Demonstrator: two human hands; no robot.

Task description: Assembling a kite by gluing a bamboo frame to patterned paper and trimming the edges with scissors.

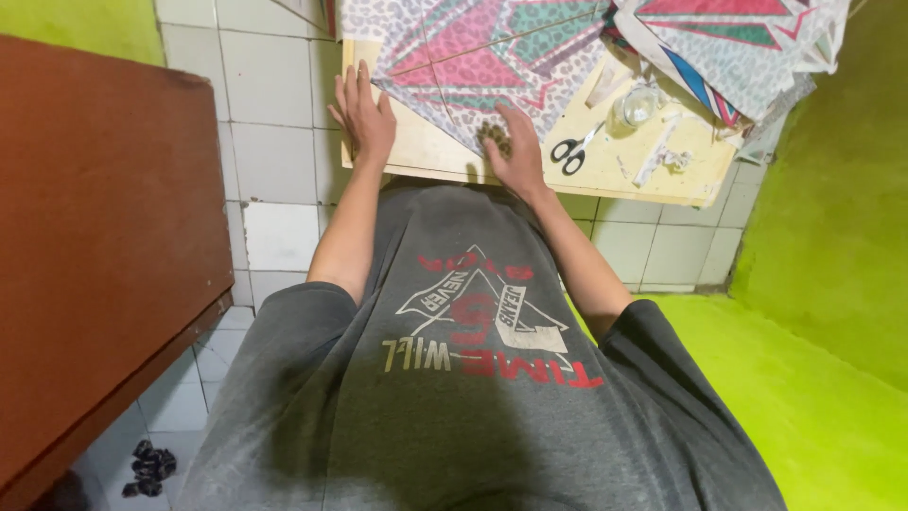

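Top centre of frame: a person in a grey printed T-shirt (473, 378) leans over a low, pale wooden board (445, 156) set on a white-tiled floor (274, 161). Both hands press flat on a kite (473, 66) w/ leopard-spot pattern and pink-and-green panels, laid across the board.

Left hand (364, 114), upper centre-left, lies open, fingers spread & pointing toward top of frame, palm down at the kite's left edge and partly on bare board. Right hand (511, 142), just right of it, lies palm down on the kite's lower tip, fingers splayed; neither hand grips anything.

Thin sticks run across the kite's paper. Right of the hands, on the board: black-handled scissors (570, 151), blades open, close to the right wrist; a small clear jar (638, 104) beyond them; scraps of paper nr the board's right end.

Upper right: a stack of more patterned kites (747, 47) overhangs the board. Left side of frame: a brown wooden table (104, 237). Lower left, on the tiles: a small dark crumpled object (148, 466), too small to identify. Bright green flooring (813, 397) fills the right side.
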